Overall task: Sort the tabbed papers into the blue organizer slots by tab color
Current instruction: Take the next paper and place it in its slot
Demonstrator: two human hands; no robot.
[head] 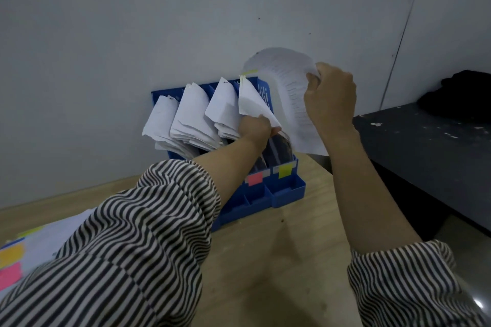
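A blue organizer (288, 190) is seen standing on a wooden worktop (279, 260) against a pale wall (159, 21), its slots filled with curled white papers (191, 117). A printed sheet (289, 95) with a yellow-green tab (249, 72) is held above the rightmost slot, at two o'clock from the organizer's middle; its upper right corner is pinched in the right hand (330, 95), the grip clenched on the paper. The papers of the neighbouring slot are pressed back toward ten o'clock by the left hand (256, 127); whether its grip is clenched cannot be told. A pink label (255, 178) and a yellow label (285, 169) are shown on the organizer's front. More tabbed sheets (39, 244) are left at eight o'clock, partly covered by a striped sleeve (138, 241). A dark counter (425, 146) is visible at three o'clock.
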